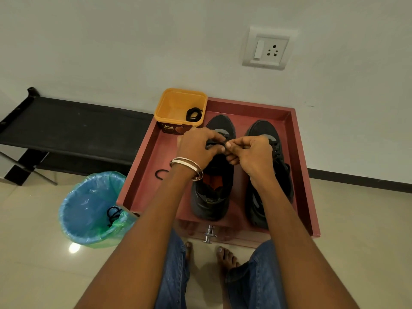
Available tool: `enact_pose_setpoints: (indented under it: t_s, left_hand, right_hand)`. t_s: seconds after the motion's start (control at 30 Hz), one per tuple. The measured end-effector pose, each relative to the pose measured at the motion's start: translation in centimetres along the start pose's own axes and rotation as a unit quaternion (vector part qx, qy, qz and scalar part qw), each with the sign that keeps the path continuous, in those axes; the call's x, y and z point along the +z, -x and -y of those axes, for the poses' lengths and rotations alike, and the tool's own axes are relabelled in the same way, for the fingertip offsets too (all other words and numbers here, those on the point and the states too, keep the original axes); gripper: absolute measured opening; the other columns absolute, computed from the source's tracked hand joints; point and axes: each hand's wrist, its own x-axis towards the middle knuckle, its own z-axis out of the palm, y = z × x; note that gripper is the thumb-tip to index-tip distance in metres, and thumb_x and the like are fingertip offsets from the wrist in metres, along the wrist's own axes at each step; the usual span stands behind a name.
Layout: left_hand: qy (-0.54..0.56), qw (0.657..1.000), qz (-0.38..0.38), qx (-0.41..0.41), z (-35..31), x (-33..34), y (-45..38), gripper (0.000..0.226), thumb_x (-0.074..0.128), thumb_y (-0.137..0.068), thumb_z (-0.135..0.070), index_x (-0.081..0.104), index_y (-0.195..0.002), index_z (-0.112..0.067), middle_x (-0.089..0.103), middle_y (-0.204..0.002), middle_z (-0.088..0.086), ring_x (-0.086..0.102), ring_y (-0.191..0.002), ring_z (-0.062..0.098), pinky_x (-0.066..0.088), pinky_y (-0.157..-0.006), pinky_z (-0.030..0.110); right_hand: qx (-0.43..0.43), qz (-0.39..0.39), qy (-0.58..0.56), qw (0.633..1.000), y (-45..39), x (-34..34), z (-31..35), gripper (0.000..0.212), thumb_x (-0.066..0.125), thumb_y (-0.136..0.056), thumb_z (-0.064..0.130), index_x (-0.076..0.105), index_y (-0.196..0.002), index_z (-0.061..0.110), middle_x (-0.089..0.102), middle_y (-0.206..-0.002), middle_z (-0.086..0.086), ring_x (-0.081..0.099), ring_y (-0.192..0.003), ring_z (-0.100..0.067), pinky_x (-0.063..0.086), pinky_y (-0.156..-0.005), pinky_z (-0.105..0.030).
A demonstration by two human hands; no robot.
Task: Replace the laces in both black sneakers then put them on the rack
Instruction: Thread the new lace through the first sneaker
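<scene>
Right black mesh sneaker (269, 166) looks laced; thin black lace (215, 144) is pinched by both hands (198, 146) (249, 152) over left sneaker (214, 184), rack pending.

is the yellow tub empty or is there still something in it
Not empty: the open yellow tub holds a coiled black lace at its bottom right; otherwise its floor looks bare.

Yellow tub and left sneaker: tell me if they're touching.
Cannot tell. In the head view the left hand covers the spot where the yellow tub and the left sneaker come closest.
</scene>
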Motion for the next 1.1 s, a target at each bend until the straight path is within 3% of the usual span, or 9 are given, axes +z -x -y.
enact_pose_setpoints:
  t_s: [0.2,0.33,0.43,0.53,0.63,0.9,1.1]
  left_hand:
    - [0.018,0.999,-0.016,-0.037,-0.1,0.2,0.3,0.008,0.071,-0.079,-0.036,0.073,-0.084,-0.03,0.072,-0.081,-0.007,0.066,-0.081,0.016,0.05,-0.08,0.044]
    - [-0.048,0.995,0.032,-0.084,-0.3,-0.3,0.5,0.005,0.071,-0.079,-0.034,0.074,-0.083,-0.031,0.067,-0.085,-0.011,0.062,-0.089,0.014,0.05,-0.083,0.041]
    - [-0.055,0.994,0.045,-0.077,-0.7,-0.5,0.6,0.004,0.072,-0.078,-0.028,0.075,-0.08,-0.028,0.06,-0.082,-0.01,0.062,-0.086,0.017,0.054,-0.075,0.039]
    - [-0.096,0.992,0.044,-0.073,-1.3,-0.3,0.8,0.007,0.07,-0.08,-0.029,0.075,-0.084,-0.026,0.055,-0.092,-0.007,0.06,-0.091,0.02,0.052,-0.073,0.036]
    - [-0.124,0.988,0.037,-0.079,-1.6,0.3,0.8,0.01,0.069,-0.081,-0.032,0.074,-0.087,-0.026,0.057,-0.107,0.0,0.058,-0.095,0.022,0.047,-0.069,0.033]
    - [-0.06,0.989,0.01,-0.135,-1.7,1.4,1.0,0.006,0.07,-0.079,-0.025,0.076,-0.078,-0.025,0.068,-0.093,-0.001,0.063,-0.086,0.02,0.047,-0.061,0.029]
    - [-0.032,0.987,0.03,-0.157,-1.6,1.7,0.8,0.005,0.071,-0.08,-0.024,0.076,-0.08,-0.024,0.071,-0.088,-0.003,0.066,-0.084,0.018,0.056,-0.071,0.034]
  right_hand:
    - [0.004,-0.005,0.018,1.0,-0.2,0.1,-0.4,0.008,0.075,-0.083,0.016,0.071,-0.077,0.012,0.071,-0.072,-0.01,0.067,-0.062,-0.016,0.057,-0.06,-0.026]
    - [0.006,0.081,0.19,0.979,-0.5,-0.7,-1.0,0.03,0.083,-0.073,0.023,0.07,-0.095,0.008,0.067,-0.083,-0.003,0.06,-0.072,-0.011,0.047,-0.063,-0.018]
    - [-0.001,0.094,0.253,0.963,-0.6,-0.6,-1.4,0.034,0.08,-0.076,0.028,0.071,-0.102,0.009,0.067,-0.094,-0.008,0.063,-0.081,-0.019,0.054,-0.075,-0.032]
    - [-0.014,0.079,0.272,0.959,-0.7,-0.4,-1.5,0.027,0.077,-0.078,0.03,0.072,-0.101,0.016,0.067,-0.101,-0.01,0.064,-0.094,-0.024,0.055,-0.085,-0.041]
    - [-0.01,0.082,0.261,0.962,-0.8,-0.5,-1.5,0.025,0.078,-0.078,0.028,0.072,-0.101,0.017,0.068,-0.098,-0.01,0.065,-0.093,-0.028,0.056,-0.083,-0.044]
    - [-0.019,0.096,0.256,0.962,-0.6,-1.0,-1.1,0.027,0.078,-0.078,0.024,0.073,-0.103,0.015,0.071,-0.093,-0.007,0.067,-0.083,-0.024,0.056,-0.082,-0.042]
    - [-0.033,0.085,0.255,0.963,-0.4,-0.9,-0.9,0.024,0.079,-0.077,0.021,0.074,-0.1,0.013,0.073,-0.088,-0.008,0.068,-0.078,-0.022,0.057,-0.079,-0.042]
